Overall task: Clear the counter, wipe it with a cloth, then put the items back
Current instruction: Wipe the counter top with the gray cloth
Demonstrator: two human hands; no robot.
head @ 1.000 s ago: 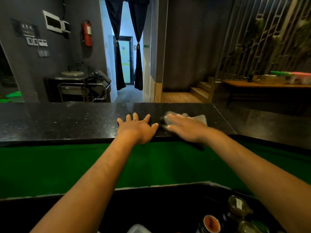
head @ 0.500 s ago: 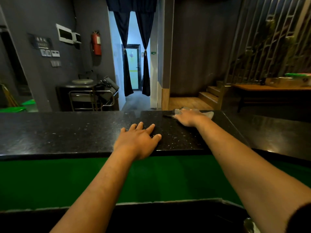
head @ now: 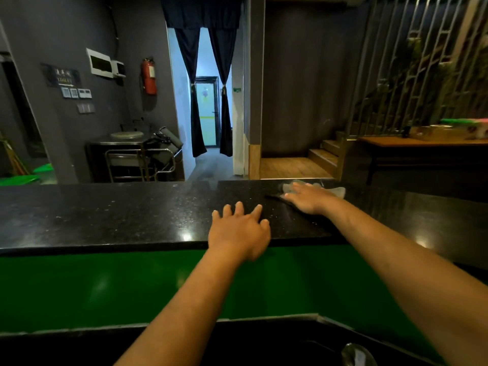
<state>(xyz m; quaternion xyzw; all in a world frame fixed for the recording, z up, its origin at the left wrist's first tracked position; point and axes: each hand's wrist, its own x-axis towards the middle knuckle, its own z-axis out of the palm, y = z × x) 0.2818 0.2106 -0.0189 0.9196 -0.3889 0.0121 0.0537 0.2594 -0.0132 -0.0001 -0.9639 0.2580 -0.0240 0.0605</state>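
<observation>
Two hands are counted on one black speckled counter (head: 111, 215): one left hand (head: 239, 229) and one right hand (head: 307, 198). One pale cloth (head: 335, 191) is recorded. One red fire extinguisher (head: 148, 76) is listed on the wall, beside two white wall boxes (head: 105, 63). Two dark curtains (head: 208, 96) are noted at one doorway. One metal trolley (head: 142, 159) and one wooden table (head: 422, 142) are entered.

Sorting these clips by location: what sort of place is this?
Probably a bar or café, seen from behind its service counter: a long black stone counter, a fire extinguisher on the wall, a wooden table by stairs.
</observation>
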